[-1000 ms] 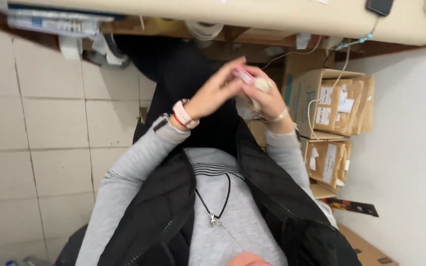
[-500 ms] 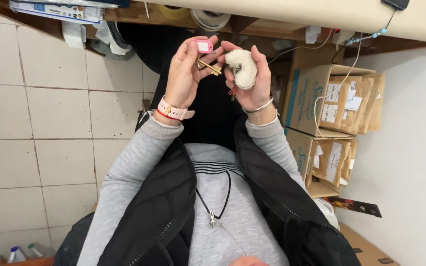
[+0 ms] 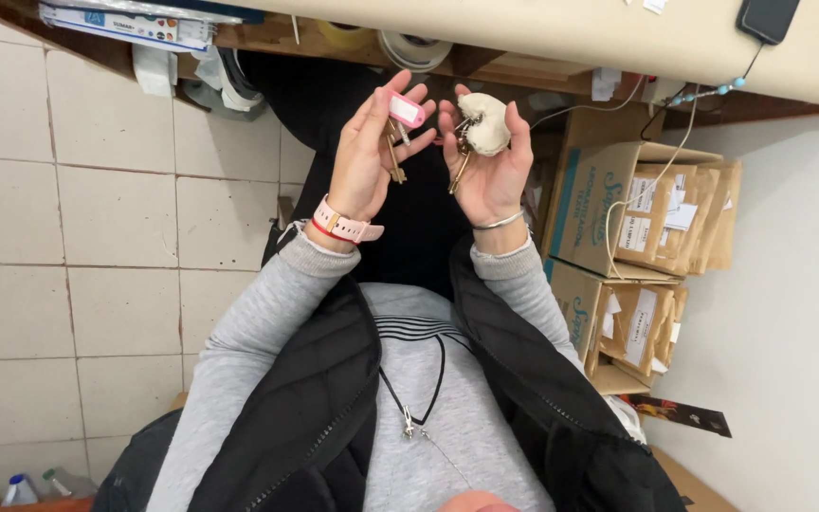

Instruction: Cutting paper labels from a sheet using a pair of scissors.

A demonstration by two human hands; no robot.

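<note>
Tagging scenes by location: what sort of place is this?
Probably a small stockroom or shop back room: open cardboard boxes packed with padded envelopes, tape rolls under a counter, tiled floor. The hands sort keys.

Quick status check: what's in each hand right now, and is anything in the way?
Left hand pinches pink key tag with brass key. Right hand cups white fluffy keychain. Hands apart, nothing between them.

Bright, even light; sharp, edges slightly bowed.

place: stockroom/workshop | cues: cardboard boxes (image 3: 618,204), tape rolls (image 3: 416,47), tiled floor (image 3: 97,218)
</note>
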